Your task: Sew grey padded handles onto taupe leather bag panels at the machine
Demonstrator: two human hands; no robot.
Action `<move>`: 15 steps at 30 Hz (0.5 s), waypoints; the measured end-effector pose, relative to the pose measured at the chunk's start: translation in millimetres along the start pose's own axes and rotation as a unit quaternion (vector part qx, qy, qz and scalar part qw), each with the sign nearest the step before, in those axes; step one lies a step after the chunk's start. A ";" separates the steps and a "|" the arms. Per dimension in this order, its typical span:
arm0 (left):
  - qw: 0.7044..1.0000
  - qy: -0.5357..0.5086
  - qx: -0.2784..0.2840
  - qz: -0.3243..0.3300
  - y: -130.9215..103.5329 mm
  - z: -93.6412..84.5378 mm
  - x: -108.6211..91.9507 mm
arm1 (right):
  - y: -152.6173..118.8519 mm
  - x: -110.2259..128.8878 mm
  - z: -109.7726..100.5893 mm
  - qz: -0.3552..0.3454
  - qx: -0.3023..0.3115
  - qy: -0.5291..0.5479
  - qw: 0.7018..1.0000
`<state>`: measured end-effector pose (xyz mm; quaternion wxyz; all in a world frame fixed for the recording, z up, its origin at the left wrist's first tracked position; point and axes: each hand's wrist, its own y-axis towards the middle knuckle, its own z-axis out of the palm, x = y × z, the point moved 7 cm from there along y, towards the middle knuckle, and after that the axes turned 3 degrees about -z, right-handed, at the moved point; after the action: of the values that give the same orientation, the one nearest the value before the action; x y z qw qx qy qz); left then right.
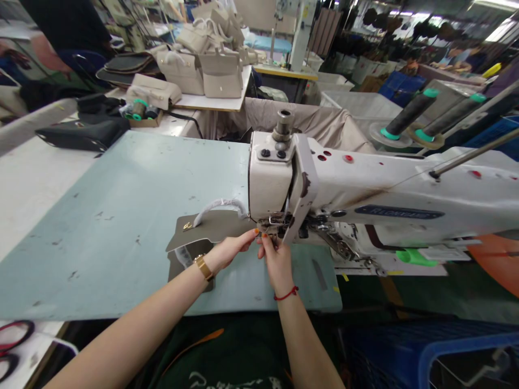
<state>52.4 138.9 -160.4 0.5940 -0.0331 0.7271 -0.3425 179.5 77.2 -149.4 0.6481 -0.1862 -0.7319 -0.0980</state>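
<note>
My left hand (233,249) reaches in from the left to the needle area of a white sewing machine (271,181), with its fingertips pressed together. Close beside it, my right hand (278,262) is pinched just below the presser foot, fingertips nearly touching the left ones. Whatever lies between the fingers is too small to make out. Left of the machine head, a grey-brown bag piece (221,226) lies on the pale blue-green work surface (121,216). It carries a plastic-wrapped handle (221,203) and gold hardware (187,226); my left forearm covers part of its lower section.
Several beige bags (221,73) are piled at the back, with a black bag (85,132) at left. Thread cones (409,114) stand behind the machine arm. Scissors (16,335) lie at the lower left. A blue crate (430,351) stands at the lower right.
</note>
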 end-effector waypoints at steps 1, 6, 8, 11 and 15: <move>1.000 -0.003 -0.003 -0.001 0.4 -0.3 0.1 | -0.9 -1.3 0.0 0.003 0.003 0.008 1.000; 1.000 -0.014 -0.025 -0.003 -0.8 -1.8 -4.4 | -11.6 -15.9 -4.0 0.026 0.012 0.059 0.998; 0.999 -0.016 -0.030 -0.004 -0.8 -2.1 -7.0 | -17.2 -24.1 -6.5 0.037 0.012 0.066 0.997; 0.999 -0.023 -0.035 -0.003 2.1 -2.7 -8.4 | -24.7 -34.9 -8.3 0.049 0.013 0.061 0.997; 0.998 -0.037 -0.042 0.012 6.4 -3.6 -8.7 | -30.9 -43.1 -4.7 0.055 0.022 0.053 0.997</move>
<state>54.1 149.4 -156.3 0.6228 -0.0618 0.7189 -0.3026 175.3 40.9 -188.2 0.6943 -0.2067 -0.6872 -0.0558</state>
